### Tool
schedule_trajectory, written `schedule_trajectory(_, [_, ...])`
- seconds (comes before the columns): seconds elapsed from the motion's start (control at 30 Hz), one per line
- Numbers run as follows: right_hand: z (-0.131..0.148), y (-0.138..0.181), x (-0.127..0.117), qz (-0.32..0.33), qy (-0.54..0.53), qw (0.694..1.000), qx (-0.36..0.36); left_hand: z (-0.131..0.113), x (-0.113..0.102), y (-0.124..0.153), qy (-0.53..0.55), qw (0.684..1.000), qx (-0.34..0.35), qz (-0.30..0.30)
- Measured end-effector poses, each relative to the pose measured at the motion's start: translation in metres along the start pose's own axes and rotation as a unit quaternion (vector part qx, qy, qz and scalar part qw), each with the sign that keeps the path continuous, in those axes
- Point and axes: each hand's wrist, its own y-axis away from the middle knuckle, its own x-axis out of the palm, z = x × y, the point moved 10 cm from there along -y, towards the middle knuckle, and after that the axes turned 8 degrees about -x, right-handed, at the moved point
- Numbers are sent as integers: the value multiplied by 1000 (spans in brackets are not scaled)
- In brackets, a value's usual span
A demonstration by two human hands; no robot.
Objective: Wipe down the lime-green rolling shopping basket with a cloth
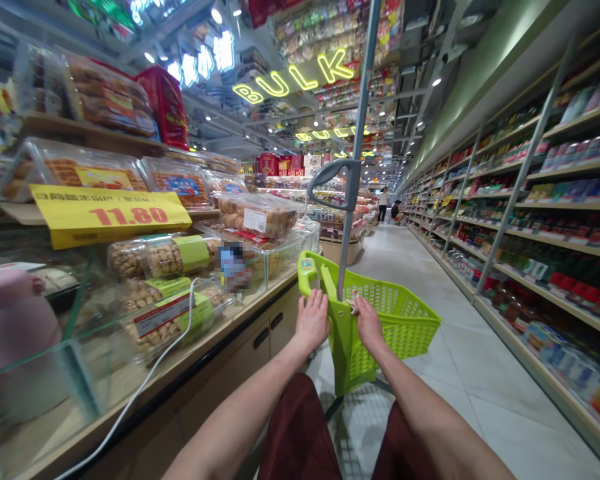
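A lime-green plastic shopping basket (pixel 405 320) on wheels stands on the aisle floor in front of me, its grey telescopic handle (pixel 350 200) rising upright. My left hand (pixel 311 321) grips the near rim of the basket at its left corner. My right hand (pixel 367 322) closes on the same rim just right of the handle pole, with a small crumpled pale thing under its fingers that I cannot make out.
A glass-fronted counter (pixel 130 320) with boxed pastries and a yellow 11.80 price tag (pixel 110 215) runs along my left. Stocked shelves (pixel 540 220) line the right. A tiled aisle (pixel 455 373) stretches ahead, with people (pixel 383 203) far down it. A white cable (pixel 145 380) hangs over the counter.
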Motion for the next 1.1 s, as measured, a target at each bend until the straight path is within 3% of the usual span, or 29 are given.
schedule_trajectory(0.17, [6, 1, -14, -21, 5, 1000, 22, 17, -7, -16, 74, 996, -40, 5])
schedule_trajectory(0.3, [43, -1, -25, -42, -9, 999, -15, 22, 7, -26, 84, 994, -49, 55])
schedule_trajectory(0.47, [78, -1, -43, -67, -29, 997, -32, 16, 5, -22, 50, 997, -48, 35])
schedule_trajectory(0.67, [109, -3, -31, -8, -64, 994, -93, 11, 0, -18, 4, 999, -40, 22])
schedule_trajectory(0.87, [97, -22, -22, 47, -49, 996, -55, 0, 2, -20, -12, 998, -46, 30])
schedule_trajectory(1.1, [80, -41, -45, 55, -42, 997, 27, -26, 12, -22, 12, 998, -32, 57])
